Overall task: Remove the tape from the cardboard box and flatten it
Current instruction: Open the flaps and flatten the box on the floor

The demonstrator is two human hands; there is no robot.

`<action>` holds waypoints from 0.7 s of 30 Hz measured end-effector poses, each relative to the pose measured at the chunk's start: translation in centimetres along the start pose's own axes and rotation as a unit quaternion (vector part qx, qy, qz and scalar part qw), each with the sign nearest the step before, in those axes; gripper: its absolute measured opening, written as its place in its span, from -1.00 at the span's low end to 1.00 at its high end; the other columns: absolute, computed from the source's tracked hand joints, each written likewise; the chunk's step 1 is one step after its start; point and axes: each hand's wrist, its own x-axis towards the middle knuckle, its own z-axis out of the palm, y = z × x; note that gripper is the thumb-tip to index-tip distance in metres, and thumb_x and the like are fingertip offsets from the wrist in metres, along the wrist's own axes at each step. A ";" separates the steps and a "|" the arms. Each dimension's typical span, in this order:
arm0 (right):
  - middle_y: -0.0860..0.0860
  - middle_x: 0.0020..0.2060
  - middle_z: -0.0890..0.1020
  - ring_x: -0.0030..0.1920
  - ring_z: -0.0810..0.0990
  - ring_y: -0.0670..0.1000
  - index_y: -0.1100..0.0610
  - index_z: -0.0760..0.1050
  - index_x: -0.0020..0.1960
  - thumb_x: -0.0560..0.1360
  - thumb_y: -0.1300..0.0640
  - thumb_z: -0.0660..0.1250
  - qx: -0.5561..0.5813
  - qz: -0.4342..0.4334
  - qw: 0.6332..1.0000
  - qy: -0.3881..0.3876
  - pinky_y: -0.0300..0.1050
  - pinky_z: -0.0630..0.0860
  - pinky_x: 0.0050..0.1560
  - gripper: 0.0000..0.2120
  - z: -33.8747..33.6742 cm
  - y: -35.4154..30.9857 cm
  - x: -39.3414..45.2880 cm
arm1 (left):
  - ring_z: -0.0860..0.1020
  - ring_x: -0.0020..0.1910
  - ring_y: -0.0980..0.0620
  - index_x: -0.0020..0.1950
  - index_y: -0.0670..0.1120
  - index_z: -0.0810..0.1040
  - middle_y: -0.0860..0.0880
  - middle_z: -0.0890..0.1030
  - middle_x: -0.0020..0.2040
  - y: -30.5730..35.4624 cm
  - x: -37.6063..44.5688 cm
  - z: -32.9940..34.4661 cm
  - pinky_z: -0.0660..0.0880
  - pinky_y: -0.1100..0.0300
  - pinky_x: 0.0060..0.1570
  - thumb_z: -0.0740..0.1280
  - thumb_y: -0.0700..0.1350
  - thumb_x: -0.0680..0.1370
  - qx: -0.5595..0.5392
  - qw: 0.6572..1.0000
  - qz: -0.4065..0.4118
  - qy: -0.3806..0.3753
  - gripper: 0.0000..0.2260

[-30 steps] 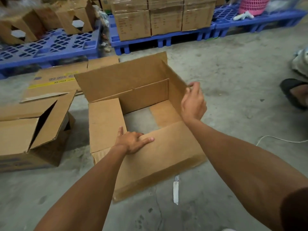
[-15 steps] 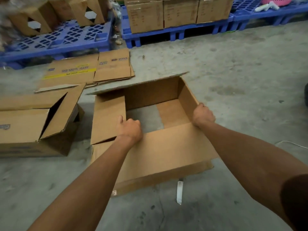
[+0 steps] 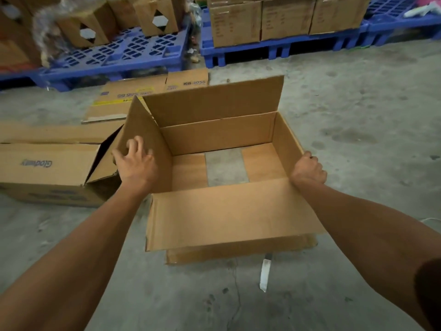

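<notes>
Since the earlier frames the left flap of the cardboard box (image 3: 222, 211) has swung up from lying inward to standing tilted. The box sits open on the concrete floor (image 3: 358, 115), bottom flaps parted over bare floor; open room right and near side, a second box (image 3: 47, 168) just beside its left. Left hand (image 3: 137, 161) presses spread fingers against that flap. Right hand (image 3: 309, 172) grips the right wall's rim, fingers curled. A tape strip (image 3: 265, 274) lies near the front edge.
</notes>
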 end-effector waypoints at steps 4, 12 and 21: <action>0.20 0.27 0.49 0.26 0.48 0.23 0.18 0.35 0.39 0.60 0.24 0.11 0.010 0.003 1.000 0.014 0.12 0.37 0.22 -0.64 0.0 0.0 -0.3 | 0.01 0.50 -0.13 0.44 0.03 0.34 -0.17 0.13 0.49 -1.3 -0.2 2.1 0.11 -0.39 0.32 0.06 -0.10 0.62 -0.018 0.999 0.008 -0.035 -0.62; 0.22 0.37 0.39 0.38 0.31 0.23 0.17 0.39 0.38 0.58 0.29 0.08 -0.017 0.032 0.993 0.112 0.13 0.18 0.36 -0.61 -0.3 -0.3 0.0 | 0.22 0.41 -0.14 0.28 -0.09 0.47 -0.16 0.26 0.43 -0.6 0.8 0.9 0.29 -0.28 0.22 0.27 -0.01 0.51 -0.250 0.967 -0.037 0.032 -0.64; -0.06 0.13 0.63 0.15 0.56 0.01 -0.10 0.52 0.28 0.35 -0.57 0.08 -0.060 -0.454 0.826 -0.329 0.02 0.47 0.20 -0.26 2.2 -9.9 -9.2 | 0.31 0.33 -0.11 0.20 -0.06 0.55 -0.14 0.36 0.35 -0.2 1.2 1.6 0.26 -0.30 0.21 0.26 -0.01 0.50 -0.247 0.966 -0.034 0.066 -0.69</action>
